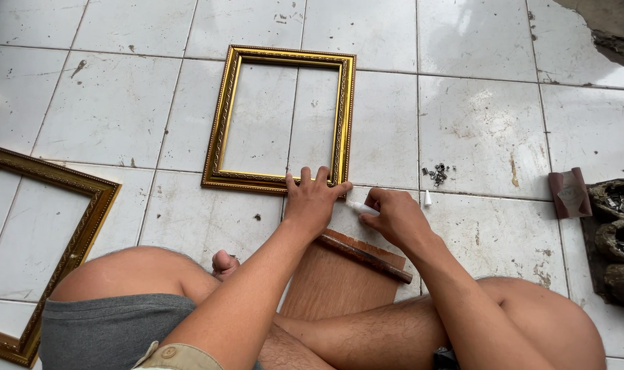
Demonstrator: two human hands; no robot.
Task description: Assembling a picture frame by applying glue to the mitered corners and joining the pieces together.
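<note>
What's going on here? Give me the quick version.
A person sits cross-legged on the white tiled floor. The left hand presses flat against the bottom edge of an ornate gold rectangular picture frame. The right hand pinches a small white piece beside it, above a brown wooden board.

The person is barefoot and bare-armed, with no sleeves reaching the forearms, no watch, ring or glove on the left hand (313,199) or the right hand (394,218). Grey shorts (106,329) cover the thighs, left of the gold frame's (223,116) lower corner and below it. A khaki edge of cloth with a round button (168,353) shows at the waist, below the shorts. The lower legs are bare and hairy, with toes (224,262) peeking out under the frame
</note>
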